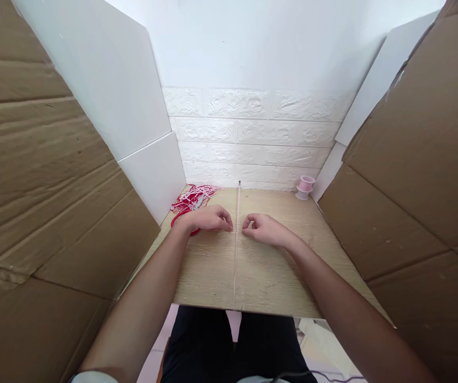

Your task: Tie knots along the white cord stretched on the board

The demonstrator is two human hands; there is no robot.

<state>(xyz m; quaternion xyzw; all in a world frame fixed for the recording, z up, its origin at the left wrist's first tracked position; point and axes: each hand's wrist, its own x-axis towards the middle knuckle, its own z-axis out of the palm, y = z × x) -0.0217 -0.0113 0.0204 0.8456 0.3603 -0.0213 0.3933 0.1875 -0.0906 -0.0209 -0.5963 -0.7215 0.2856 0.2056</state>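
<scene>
A thin pale cord (235,271) runs straight from a small dark pin (239,183) at the table's back edge toward the front edge. Its far stretch looks thicker, like knotted or braided cord (239,205). Around the middle, a small loop of thread (236,231) crosses it. My left hand (211,218) is just left of the cord, fingertips pinched at the thread's left side. On the other side, my right hand (267,230) pinches in the same way close to the loop. The thread is very fine, and its ends are hidden at the fingertips.
Red-handled scissors (175,218) lie partly under my left wrist. Behind them is a heap of red and white cords (192,198). A spool of pink thread (305,186) stands at the back right. Cardboard walls (65,175) (416,175) flank the wooden table (276,282).
</scene>
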